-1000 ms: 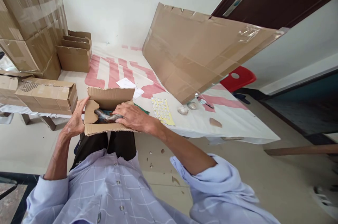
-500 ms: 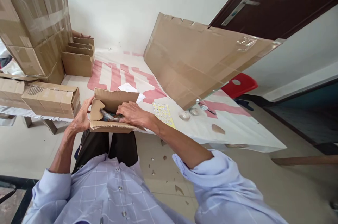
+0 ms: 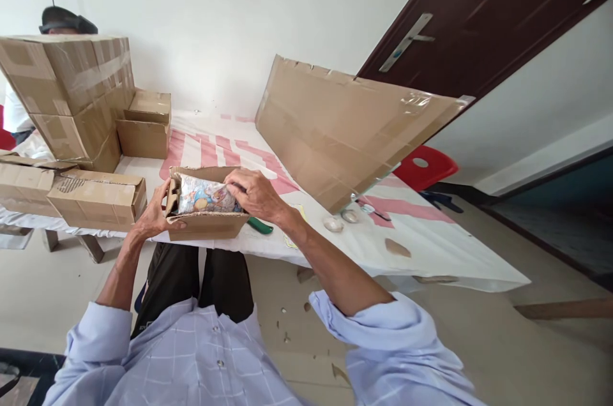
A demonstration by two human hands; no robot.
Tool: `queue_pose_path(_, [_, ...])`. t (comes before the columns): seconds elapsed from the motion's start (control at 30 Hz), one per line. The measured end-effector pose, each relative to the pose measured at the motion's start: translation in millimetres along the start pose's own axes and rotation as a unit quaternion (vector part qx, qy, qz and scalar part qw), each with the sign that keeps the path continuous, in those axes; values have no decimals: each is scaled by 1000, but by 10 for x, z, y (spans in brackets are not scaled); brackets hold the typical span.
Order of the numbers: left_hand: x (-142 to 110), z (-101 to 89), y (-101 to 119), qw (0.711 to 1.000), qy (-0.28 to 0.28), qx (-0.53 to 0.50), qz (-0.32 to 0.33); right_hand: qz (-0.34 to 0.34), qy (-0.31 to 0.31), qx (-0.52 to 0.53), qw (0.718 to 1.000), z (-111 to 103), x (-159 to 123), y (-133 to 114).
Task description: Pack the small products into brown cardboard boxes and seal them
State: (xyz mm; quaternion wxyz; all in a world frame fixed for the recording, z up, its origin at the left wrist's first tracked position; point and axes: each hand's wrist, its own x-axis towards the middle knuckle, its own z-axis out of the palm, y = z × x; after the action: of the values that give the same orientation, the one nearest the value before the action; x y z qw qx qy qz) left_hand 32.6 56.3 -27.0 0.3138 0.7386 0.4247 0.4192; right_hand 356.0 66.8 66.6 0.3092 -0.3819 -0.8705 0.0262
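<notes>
An open cardboard box [image 3: 205, 227] stands at the table's near edge, just in front of my lap. Inside it lies a shiny plastic packet [image 3: 204, 195] printed with colourful figures, filling most of the opening. My left hand [image 3: 156, 211] grips the box's left end, its thumb along the near wall. At the right end, my right hand [image 3: 258, 195] has its fingers closed on the packet's right edge. Beside the box, partly under my right hand, a green curved object [image 3: 260, 225] lies on the table. The packet's underside is hidden in the box.
Taped cartons [image 3: 90, 93] are stacked at the left, with a person's dark cap [image 3: 67, 20] behind. Smaller boxes [image 3: 143, 138] and long closed boxes [image 3: 96, 195] stand nearby. A large cardboard sheet [image 3: 349, 131] leans at the back. Tape rolls [image 3: 334, 224] and a red chair [image 3: 424, 166] are right.
The printed packet now shows broadly in the box opening, where only a crumpled part showed before. The green object has come into sight. The view has tilted upward; the other person's hand is out of sight.
</notes>
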Motion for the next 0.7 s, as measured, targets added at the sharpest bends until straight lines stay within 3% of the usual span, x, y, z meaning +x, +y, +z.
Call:
queue_pose_path(0.13, [138,31,-19,999,9,27,-20,26,98,57,993,-248,129,115])
queue_pose_path(0.27, [93,-136,90,997,6,72,-2,34,157,66,985,-475,191,130])
queue_pose_path(0.37, [34,-314,364,992,106,71,23,37,177,70,981,-554,189,75])
queue_pose_path(0.47, [53,-359,782,981,192,-3,11,22,183,72,980,-524,200,-65])
queue_pose_path(0.63, [186,-145,1350,979,105,-171,-26,-38,230,70,970,-415,252,-399])
queue_pose_path(0.7, [231,-79,1456,972,108,-206,-18,-34,263,86,960,-413,251,-473])
